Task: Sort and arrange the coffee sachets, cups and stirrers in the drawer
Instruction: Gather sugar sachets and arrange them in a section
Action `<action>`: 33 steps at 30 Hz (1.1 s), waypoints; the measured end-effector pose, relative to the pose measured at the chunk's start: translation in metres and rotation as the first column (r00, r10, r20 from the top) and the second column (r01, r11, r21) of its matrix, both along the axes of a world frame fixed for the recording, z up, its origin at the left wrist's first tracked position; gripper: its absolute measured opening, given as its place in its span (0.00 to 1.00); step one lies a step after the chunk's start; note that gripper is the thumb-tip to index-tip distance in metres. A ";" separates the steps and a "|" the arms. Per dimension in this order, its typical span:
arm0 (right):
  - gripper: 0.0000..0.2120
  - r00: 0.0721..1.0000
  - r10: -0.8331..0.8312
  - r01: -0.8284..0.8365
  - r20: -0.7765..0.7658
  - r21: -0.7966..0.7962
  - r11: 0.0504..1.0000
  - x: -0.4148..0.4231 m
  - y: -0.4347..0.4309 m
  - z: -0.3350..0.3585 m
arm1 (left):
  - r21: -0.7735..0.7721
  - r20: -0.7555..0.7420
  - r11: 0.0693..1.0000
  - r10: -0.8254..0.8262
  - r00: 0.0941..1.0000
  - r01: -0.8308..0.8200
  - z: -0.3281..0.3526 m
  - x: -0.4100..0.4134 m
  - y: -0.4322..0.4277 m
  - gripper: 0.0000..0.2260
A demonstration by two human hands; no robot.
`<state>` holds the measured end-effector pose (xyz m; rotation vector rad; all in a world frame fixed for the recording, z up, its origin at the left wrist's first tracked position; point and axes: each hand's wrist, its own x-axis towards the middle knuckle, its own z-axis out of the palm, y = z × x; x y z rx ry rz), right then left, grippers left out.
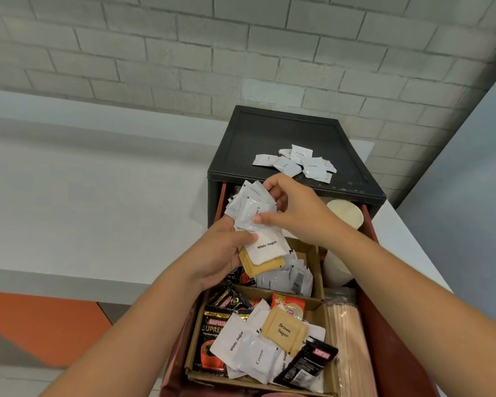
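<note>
Two grips are above the open drawer (384,339). Left grip (221,253) clasps a mixed bundle of sachets (267,247) over the drawer's rear half; right grip (295,213) pinches one cream sachet (249,214) atop that bundle. Stirrers (347,339) lie along the drawer's right side, cups (345,213) at its rear.

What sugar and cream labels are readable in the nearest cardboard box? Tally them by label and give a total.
White Sugar sachets: 2, one partly covered
Cream sachet: 1
Brown Sugar sachet: 1
Total: 4
</note>
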<state>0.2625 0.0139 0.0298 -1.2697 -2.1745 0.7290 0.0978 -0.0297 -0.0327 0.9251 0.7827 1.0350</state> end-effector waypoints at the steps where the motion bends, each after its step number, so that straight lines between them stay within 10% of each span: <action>1: 0.19 1.000 -0.006 0.006 -0.015 -0.006 1.000 -0.001 0.000 -0.001 | -0.007 0.005 1.000 0.002 1.000 -0.002 0.000 0.000 0.000 0.20; 13: 0.11 0.884 -0.359 0.404 -0.300 0.102 0.909 0.018 0.048 0.014 | -0.079 0.050 0.996 0.051 0.997 -0.047 -0.002 -0.001 0.001 0.18; 23: 0.11 0.849 -0.495 0.386 0.186 0.423 0.820 0.023 0.089 0.002 | -0.083 0.066 0.994 0.074 0.995 -0.068 0.003 0.000 -0.002 0.20; 27: 0.11 0.966 -0.257 0.260 -0.039 0.201 0.944 0.013 0.034 0.009 | -0.065 0.057 0.995 0.075 0.996 -0.072 0.003 -0.001 -0.002 0.20; 33: 0.31 0.987 0.054 -0.030 0.152 -0.156 0.987 0.015 -0.023 0.004 | -0.025 0.035 0.997 0.072 0.997 -0.071 0.003 0.000 -0.004 0.20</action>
